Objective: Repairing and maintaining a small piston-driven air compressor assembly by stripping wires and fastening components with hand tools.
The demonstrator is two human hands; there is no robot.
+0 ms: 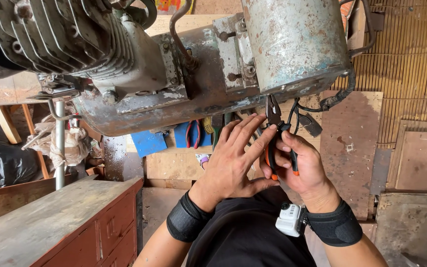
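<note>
gripping black long-nose pliers with orange-tipped handles (276, 133), my right hand (305, 168) works under the rusty pale-blue metal motor housing (292, 44); my left hand (235, 158) rests open, fingers spread, against them.

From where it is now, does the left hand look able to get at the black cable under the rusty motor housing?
Probably yes. The left hand is already raised with fingers spread just below the housing, empty, and the black cable hangs close by. The right hand with the pliers partly crowds the way.

Rusty, flaking painted metal tank (292, 44); matt, worn wooden cabinet (50, 222).
</note>
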